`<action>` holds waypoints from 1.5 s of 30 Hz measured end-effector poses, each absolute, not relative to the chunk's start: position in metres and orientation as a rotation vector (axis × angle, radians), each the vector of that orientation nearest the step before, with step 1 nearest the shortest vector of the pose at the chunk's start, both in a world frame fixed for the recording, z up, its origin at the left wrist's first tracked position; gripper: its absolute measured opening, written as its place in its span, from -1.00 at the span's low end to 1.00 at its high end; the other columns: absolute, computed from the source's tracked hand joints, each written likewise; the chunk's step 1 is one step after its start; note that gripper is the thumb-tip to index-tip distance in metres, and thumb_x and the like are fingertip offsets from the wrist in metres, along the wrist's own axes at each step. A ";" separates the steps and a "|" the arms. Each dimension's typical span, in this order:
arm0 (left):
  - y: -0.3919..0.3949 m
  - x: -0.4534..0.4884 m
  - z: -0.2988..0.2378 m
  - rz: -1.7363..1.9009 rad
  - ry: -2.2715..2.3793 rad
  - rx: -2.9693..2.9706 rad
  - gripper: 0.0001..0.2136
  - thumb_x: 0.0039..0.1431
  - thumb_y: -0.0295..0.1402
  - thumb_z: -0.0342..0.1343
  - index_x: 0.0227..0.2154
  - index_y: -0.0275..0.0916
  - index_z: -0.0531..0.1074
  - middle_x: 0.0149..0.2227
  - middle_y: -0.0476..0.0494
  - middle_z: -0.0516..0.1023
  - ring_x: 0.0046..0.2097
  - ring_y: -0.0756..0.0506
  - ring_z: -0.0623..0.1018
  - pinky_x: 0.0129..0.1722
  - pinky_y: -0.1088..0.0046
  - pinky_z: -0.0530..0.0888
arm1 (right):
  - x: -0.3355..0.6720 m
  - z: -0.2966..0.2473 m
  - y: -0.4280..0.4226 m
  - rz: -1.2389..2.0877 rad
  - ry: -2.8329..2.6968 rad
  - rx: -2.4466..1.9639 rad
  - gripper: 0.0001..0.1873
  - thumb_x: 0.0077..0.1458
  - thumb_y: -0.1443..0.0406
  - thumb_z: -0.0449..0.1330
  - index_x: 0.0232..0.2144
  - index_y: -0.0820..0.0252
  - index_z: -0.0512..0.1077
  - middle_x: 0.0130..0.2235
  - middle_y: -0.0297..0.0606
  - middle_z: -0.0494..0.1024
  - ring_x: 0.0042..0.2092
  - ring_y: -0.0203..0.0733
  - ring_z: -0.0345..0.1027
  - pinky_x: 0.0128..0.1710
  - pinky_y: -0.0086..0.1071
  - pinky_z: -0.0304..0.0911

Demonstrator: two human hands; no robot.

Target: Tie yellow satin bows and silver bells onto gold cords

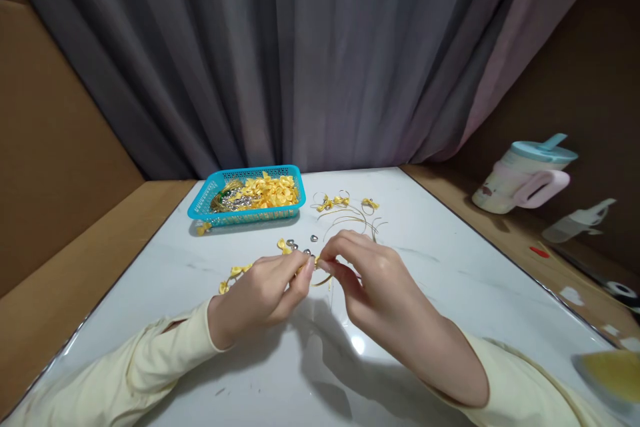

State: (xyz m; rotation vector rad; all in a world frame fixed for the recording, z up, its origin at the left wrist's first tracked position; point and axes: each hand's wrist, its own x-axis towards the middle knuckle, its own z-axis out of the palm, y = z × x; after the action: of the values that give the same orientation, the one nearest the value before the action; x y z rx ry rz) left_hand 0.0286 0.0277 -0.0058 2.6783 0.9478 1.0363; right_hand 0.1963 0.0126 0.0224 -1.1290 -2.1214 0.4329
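My left hand [273, 287] and my right hand [367, 273] meet over the table, thumb and fingertips of each pinched together. A gold-coloured cord [323, 281] curves out below the fingertips, with a scrap of yellow showing between them. Both hands seem to grip this cord; most of it is hidden by the fingers. Just beyond the fingertips lie a few silvery beads [314, 238] and a yellow ribbon bow [283, 245]. More yellow bows [240, 270] rest left of my left hand. Past my right hand are loose gold cords [347, 219] and several cord loops with bows [370, 203].
A blue plastic basket [245, 217] with yellow bows, silvery beads and cords stands at the back left. On the brown surface to the right are a lidded cup [515, 173] and a clear squeeze bottle [575, 221]. A grey curtain [330, 67] hangs behind the white table [440, 300].
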 end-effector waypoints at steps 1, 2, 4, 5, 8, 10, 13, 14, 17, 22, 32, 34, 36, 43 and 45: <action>0.028 0.028 -0.006 1.031 0.948 2.663 -0.76 0.27 -0.47 -0.22 -0.50 -0.25 0.23 -0.58 0.01 0.37 -0.57 0.05 0.40 -0.52 0.55 0.34 | 0.197 0.022 0.013 0.428 -2.125 -1.119 -0.80 -0.04 0.57 -0.03 -0.50 0.20 0.23 -0.45 -0.24 0.39 -0.40 -0.22 0.20 -0.40 -0.38 0.10; 0.028 0.028 -0.006 1.028 0.942 2.651 -0.76 0.27 -0.47 -0.22 -0.51 -0.25 0.23 -0.58 0.01 0.37 -0.56 0.05 0.40 -0.51 0.55 0.34 | 0.197 0.022 0.013 0.424 -2.128 -1.113 -0.80 -0.04 0.57 -0.03 -0.50 0.20 0.22 -0.45 -0.24 0.39 -0.40 -0.22 0.19 -0.40 -0.38 0.10; 0.029 0.028 -0.007 1.026 0.927 2.638 -0.75 0.28 -0.45 -0.23 -0.51 -0.25 0.23 -0.58 0.02 0.37 -0.56 0.05 0.39 -0.51 0.55 0.34 | 0.198 0.021 0.013 0.413 -2.131 -1.112 -0.78 -0.06 0.58 -0.04 -0.51 0.19 0.20 -0.46 -0.24 0.37 -0.40 -0.22 0.19 -0.41 -0.39 0.09; 0.029 0.028 -0.007 1.022 0.922 2.640 -0.74 0.28 -0.45 -0.24 -0.51 -0.25 0.23 -0.57 0.02 0.37 -0.55 0.05 0.39 -0.50 0.55 0.34 | 0.198 0.021 0.013 0.415 -2.134 -1.117 -0.78 -0.08 0.59 -0.04 -0.52 0.19 0.20 -0.46 -0.24 0.37 -0.41 -0.22 0.18 -0.41 -0.39 0.09; 0.030 0.028 -0.009 1.019 0.904 2.672 -0.73 0.29 -0.45 -0.26 -0.51 -0.25 0.22 -0.57 0.01 0.35 -0.55 0.05 0.39 -0.50 0.54 0.35 | 0.198 0.023 0.013 0.444 -2.137 -1.143 -0.78 -0.09 0.59 -0.03 -0.53 0.20 0.20 -0.47 -0.25 0.37 -0.42 -0.23 0.19 -0.44 -0.41 0.07; 0.031 0.028 -0.010 1.038 0.889 2.718 -0.72 0.30 -0.45 -0.27 -0.51 -0.25 0.22 -0.58 0.01 0.34 -0.55 0.04 0.38 -0.51 0.54 0.34 | 0.198 0.024 0.014 0.455 -2.138 -1.154 -0.77 -0.10 0.60 -0.03 -0.53 0.21 0.21 -0.48 -0.26 0.37 -0.43 -0.25 0.20 -0.45 -0.42 0.07; 0.031 0.028 -0.011 1.059 0.859 2.773 -0.71 0.31 -0.44 -0.28 -0.51 -0.24 0.22 -0.59 0.02 0.32 -0.56 0.03 0.36 -0.53 0.53 0.34 | 0.198 0.026 0.015 0.444 -2.154 -1.162 -0.74 -0.18 0.63 -0.03 -0.55 0.21 0.22 -0.49 -0.27 0.37 -0.44 -0.26 0.19 -0.46 -0.44 0.06; 0.031 0.028 -0.011 1.052 0.849 2.767 -0.70 0.31 -0.44 -0.29 -0.52 -0.24 0.22 -0.59 0.02 0.32 -0.55 0.03 0.36 -0.52 0.53 0.35 | 0.198 0.026 0.015 0.439 -2.163 -1.159 -0.74 -0.20 0.63 -0.04 -0.55 0.21 0.22 -0.49 -0.28 0.36 -0.44 -0.26 0.19 -0.46 -0.44 0.05; 0.031 0.028 -0.010 0.981 0.855 2.656 -0.68 0.31 -0.43 -0.32 -0.52 -0.24 0.23 -0.57 0.01 0.35 -0.53 0.04 0.40 -0.47 0.54 0.38 | 0.199 0.026 0.015 0.440 -2.176 -1.139 -0.74 -0.24 0.63 -0.04 -0.56 0.20 0.21 -0.50 -0.29 0.36 -0.45 -0.27 0.18 -0.46 -0.45 0.06; 0.032 0.027 -0.009 0.922 0.840 2.587 -0.71 0.32 -0.37 -0.28 -0.44 -0.25 0.28 -0.53 -0.01 0.39 -0.50 0.03 0.42 -0.47 0.53 0.39 | 0.200 0.025 0.016 0.459 -2.170 -1.152 -0.73 -0.30 0.62 -0.05 -0.57 0.20 0.22 -0.50 -0.28 0.37 -0.45 -0.27 0.20 -0.46 -0.44 0.07; 0.033 0.028 -0.013 1.012 0.783 2.629 -0.83 0.28 -0.44 -0.17 -0.36 -0.29 0.30 -0.49 -0.05 0.43 -0.49 0.01 0.42 -0.47 0.51 0.37 | 0.201 0.025 0.016 0.460 -2.191 -1.137 -0.74 -0.29 0.62 -0.04 -0.57 0.22 0.23 -0.50 -0.27 0.35 -0.45 -0.27 0.17 -0.47 -0.44 0.06; 0.032 0.028 -0.013 1.003 0.798 2.561 -0.82 0.27 -0.47 -0.17 -0.39 -0.28 0.30 -0.49 -0.04 0.43 -0.47 0.02 0.43 -0.45 0.52 0.38 | 0.200 0.025 0.016 0.462 -2.179 -1.135 -0.74 -0.29 0.63 -0.04 -0.56 0.22 0.23 -0.50 -0.27 0.35 -0.45 -0.27 0.17 -0.47 -0.44 0.05; 0.031 0.029 -0.013 1.017 0.818 2.517 -0.82 0.26 -0.48 -0.16 -0.42 -0.27 0.30 -0.50 -0.03 0.42 -0.48 0.02 0.43 -0.43 0.53 0.38 | 0.200 0.024 0.015 0.464 -2.164 -1.143 -0.74 -0.29 0.63 -0.04 -0.56 0.24 0.24 -0.49 -0.26 0.35 -0.45 -0.28 0.16 -0.48 -0.44 0.05; 0.030 0.030 -0.015 1.025 0.854 2.414 -0.78 0.26 -0.48 -0.19 -0.43 -0.29 0.33 -0.51 -0.04 0.43 -0.47 0.02 0.44 -0.43 0.53 0.37 | 0.199 0.026 0.014 0.521 -2.097 -1.219 -0.79 -0.23 0.61 0.00 -0.61 0.24 0.22 -0.53 -0.32 0.33 -0.49 -0.33 0.13 -0.50 -0.46 0.01; 0.030 0.029 -0.015 1.029 0.845 2.415 -0.78 0.25 -0.49 -0.19 -0.43 -0.30 0.34 -0.50 -0.05 0.43 -0.47 0.02 0.44 -0.43 0.54 0.37 | 0.199 0.026 0.015 0.531 -2.096 -1.235 -0.79 -0.25 0.61 0.00 -0.61 0.24 0.21 -0.54 -0.34 0.31 -0.50 -0.34 0.12 -0.51 -0.47 0.00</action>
State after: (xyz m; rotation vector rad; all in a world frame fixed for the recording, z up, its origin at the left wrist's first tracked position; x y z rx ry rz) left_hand 0.0293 0.0301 -0.0151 2.4150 0.8449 1.0291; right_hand 0.1992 0.0149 0.0258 -1.2352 -2.0958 0.5307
